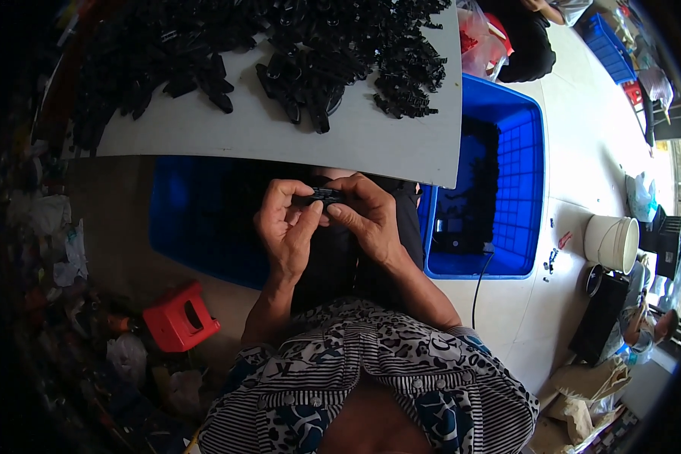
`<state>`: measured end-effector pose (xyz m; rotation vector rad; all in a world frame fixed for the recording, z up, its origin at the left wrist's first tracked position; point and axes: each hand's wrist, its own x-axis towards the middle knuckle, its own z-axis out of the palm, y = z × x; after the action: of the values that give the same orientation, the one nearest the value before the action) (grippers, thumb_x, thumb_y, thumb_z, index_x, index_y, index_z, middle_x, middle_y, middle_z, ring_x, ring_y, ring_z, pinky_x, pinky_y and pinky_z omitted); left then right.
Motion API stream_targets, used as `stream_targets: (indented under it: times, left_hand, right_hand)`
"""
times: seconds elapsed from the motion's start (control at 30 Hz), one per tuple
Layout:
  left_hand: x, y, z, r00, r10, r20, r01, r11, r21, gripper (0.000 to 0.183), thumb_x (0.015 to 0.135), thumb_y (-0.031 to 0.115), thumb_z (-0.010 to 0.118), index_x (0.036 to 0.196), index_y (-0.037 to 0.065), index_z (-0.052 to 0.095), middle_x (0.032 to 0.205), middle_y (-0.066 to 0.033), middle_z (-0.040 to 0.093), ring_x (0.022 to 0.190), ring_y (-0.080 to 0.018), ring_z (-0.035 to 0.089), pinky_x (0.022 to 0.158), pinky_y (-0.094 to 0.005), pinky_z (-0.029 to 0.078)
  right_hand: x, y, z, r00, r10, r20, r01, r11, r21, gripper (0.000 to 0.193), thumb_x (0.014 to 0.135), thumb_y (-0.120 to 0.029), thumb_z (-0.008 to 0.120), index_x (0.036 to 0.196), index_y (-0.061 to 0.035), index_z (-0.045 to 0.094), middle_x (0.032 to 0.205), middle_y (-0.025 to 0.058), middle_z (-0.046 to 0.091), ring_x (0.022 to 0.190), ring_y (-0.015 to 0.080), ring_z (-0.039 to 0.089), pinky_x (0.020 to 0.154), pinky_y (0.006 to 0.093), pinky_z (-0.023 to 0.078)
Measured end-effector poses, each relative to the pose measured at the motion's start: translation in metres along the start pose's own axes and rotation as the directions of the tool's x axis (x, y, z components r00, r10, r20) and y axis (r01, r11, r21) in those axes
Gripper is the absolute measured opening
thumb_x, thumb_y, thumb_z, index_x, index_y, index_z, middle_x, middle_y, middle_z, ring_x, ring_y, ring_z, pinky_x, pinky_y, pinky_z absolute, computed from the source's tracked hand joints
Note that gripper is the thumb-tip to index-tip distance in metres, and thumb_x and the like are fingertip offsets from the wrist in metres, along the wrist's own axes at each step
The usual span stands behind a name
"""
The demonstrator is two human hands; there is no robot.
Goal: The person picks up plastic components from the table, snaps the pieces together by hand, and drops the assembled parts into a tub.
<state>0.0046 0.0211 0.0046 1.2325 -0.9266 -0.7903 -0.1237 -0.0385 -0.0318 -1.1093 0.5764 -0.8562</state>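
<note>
While both hands meet above the lap, the left hand (284, 227) and the right hand (367, 219) pinch a small black plastic part (324, 196) between fingers and thumbs, each closed on one end of it. The part sits just below the near edge of a grey board (280, 136) bearing a heap of black plastic parts (295, 45). Blue crates (522, 189) lie under and beside the board; a red stool (180, 318) stands at lower left.
</note>
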Motion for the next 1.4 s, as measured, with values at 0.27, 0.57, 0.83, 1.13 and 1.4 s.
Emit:
stream_targets:
  times: [0.27, 0.57, 0.83, 1.13, 1.4]
  left_hand:
    - [-0.005, -0.005, 0.001, 0.998, 0.04, 0.055, -0.044, 0.996, 0.083, 0.013, 0.085, -0.003, 0.06, 0.095, -0.001, 0.053, 0.078, -0.0056, 0.06, 0.065, -0.0088, 0.062, 0.06, -0.0201, 0.05]
    - [0.0, 0.003, 0.001, 0.998, -0.039, 0.047, 0.038, 0.999, 0.03, 0.011, 0.088, 0.001, 0.059, 0.098, -0.001, 0.054, 0.078, -0.0068, 0.062, 0.065, -0.0102, 0.063, 0.062, -0.0222, 0.052]
    - [0.005, 0.012, -0.007, 0.976, -0.168, 0.135, 0.189, 0.969, -0.158, 0.016, 0.094, 0.008, 0.049, 0.105, -0.003, 0.054, 0.081, -0.0083, 0.06, 0.067, -0.0121, 0.064, 0.062, -0.0258, 0.055]
    - [0.003, -0.003, 0.004, 0.992, -0.111, 0.051, 0.109, 0.993, 0.046, 0.014, 0.087, 0.0, 0.06, 0.099, -0.001, 0.053, 0.082, -0.0048, 0.057, 0.065, -0.008, 0.059, 0.059, -0.0214, 0.052]
    - [0.005, -0.013, 0.011, 1.0, -0.021, -0.018, 0.023, 0.991, 0.129, 0.007, 0.088, 0.0, 0.058, 0.093, 0.001, 0.053, 0.082, -0.0027, 0.055, 0.065, -0.0063, 0.055, 0.059, -0.0195, 0.048]
  right_hand:
    - [-0.002, 0.005, -0.007, 0.999, 0.037, -0.029, -0.036, 0.999, 0.035, 0.023, 0.082, 0.0, 0.068, 0.101, 0.0069, 0.057, 0.088, 0.0076, 0.064, 0.081, 0.0114, 0.061, 0.076, 0.0239, 0.052]
    - [0.0, 0.003, -0.003, 0.998, 0.057, -0.029, -0.05, 0.98, 0.19, 0.022, 0.084, -0.005, 0.069, 0.1, 0.0057, 0.059, 0.089, 0.0075, 0.065, 0.079, 0.0104, 0.061, 0.071, 0.022, 0.05]
    - [-0.002, 0.006, -0.002, 0.997, 0.05, -0.054, -0.036, 0.971, 0.237, 0.023, 0.082, -0.007, 0.071, 0.098, 0.0045, 0.06, 0.089, 0.0075, 0.065, 0.076, 0.0108, 0.061, 0.067, 0.023, 0.051]
    - [-0.003, 0.007, 0.004, 0.992, 0.068, -0.105, -0.048, 0.982, 0.181, 0.022, 0.083, -0.005, 0.069, 0.1, 0.0059, 0.059, 0.089, 0.0091, 0.065, 0.078, 0.0127, 0.063, 0.069, 0.0245, 0.055]
    - [-0.004, 0.013, 0.002, 0.983, 0.035, -0.18, -0.034, 0.999, 0.005, 0.023, 0.082, 0.002, 0.068, 0.101, 0.008, 0.056, 0.088, 0.0128, 0.065, 0.081, 0.0168, 0.066, 0.072, 0.0278, 0.057]
